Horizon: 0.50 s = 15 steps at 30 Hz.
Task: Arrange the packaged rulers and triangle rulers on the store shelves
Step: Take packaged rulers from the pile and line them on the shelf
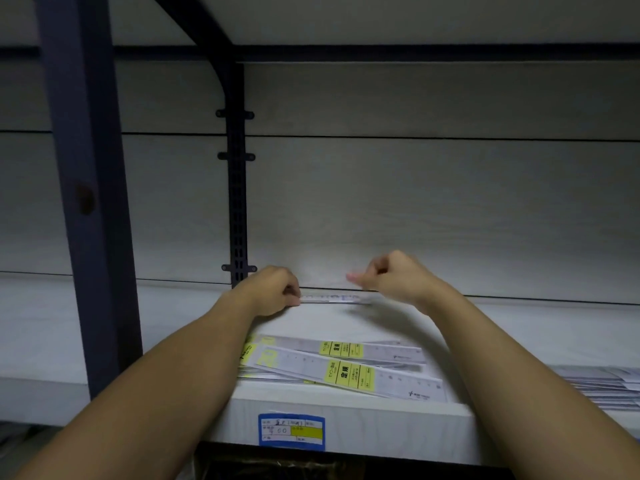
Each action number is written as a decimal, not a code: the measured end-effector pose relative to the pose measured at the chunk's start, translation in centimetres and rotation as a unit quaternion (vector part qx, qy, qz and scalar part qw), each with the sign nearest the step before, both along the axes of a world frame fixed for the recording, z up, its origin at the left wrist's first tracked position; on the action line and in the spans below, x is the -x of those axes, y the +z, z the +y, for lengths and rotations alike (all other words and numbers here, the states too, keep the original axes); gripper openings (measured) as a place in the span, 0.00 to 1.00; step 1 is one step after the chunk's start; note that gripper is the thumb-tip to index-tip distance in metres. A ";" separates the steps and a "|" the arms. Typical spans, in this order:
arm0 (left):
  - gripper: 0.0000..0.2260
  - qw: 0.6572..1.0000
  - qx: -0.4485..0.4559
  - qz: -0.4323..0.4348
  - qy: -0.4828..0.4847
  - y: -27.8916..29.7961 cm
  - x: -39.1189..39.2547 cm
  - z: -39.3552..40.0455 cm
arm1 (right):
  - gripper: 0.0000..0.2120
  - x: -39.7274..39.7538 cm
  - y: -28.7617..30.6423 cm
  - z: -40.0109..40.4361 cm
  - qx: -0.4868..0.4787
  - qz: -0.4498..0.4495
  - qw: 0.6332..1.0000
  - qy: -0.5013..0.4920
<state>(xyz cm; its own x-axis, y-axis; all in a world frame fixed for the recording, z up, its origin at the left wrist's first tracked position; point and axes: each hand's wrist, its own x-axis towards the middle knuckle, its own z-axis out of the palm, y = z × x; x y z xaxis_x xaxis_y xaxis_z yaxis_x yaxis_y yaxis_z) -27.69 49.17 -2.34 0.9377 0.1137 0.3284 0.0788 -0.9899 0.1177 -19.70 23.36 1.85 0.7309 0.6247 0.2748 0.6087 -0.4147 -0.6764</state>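
left hand (273,289): grip pinched on left end of a packaged ruler (332,299) lying along the shelf (69,323) back wall | right hand (391,275): fingers curled, just above its right end, apparently holding nothing | loose ruler pile (346,368) at front edge | risk: forearms sweeping back could knock the pile off.

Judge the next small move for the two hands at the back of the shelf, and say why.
Probably let go and draw back for another pack. The left hand pinches the near end of a packaged ruler that already lies along the back wall of the shelf, and the right hand is curled just above its far end. A loose pile of rulers waits at the front edge.
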 end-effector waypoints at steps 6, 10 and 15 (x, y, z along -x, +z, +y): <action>0.06 0.998 0.056 -0.006 -0.010 0.1 0.2 -0.8 | 0.15 -1.9 -0.4 0.1 -0.040 -0.055 0.987 -0.145; 0.11 0.999 0.043 -0.019 -0.003 0.2 0.1 -1.2 | 0.11 -2.8 -0.8 0.3 -0.024 -0.095 0.978 -0.186; 0.08 0.981 0.087 -0.173 0.028 1.1 0.5 -0.9 | 0.11 -2.9 -1.5 0.8 0.055 -0.115 0.986 -0.104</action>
<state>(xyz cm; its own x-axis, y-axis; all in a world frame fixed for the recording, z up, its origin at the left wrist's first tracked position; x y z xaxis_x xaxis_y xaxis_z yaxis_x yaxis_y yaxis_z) -28.22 48.29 -1.27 0.7648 0.2437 0.5964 0.0572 -0.9478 0.3138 -16.79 24.17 0.36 0.7728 0.5025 0.3878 0.6347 -0.6102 -0.4742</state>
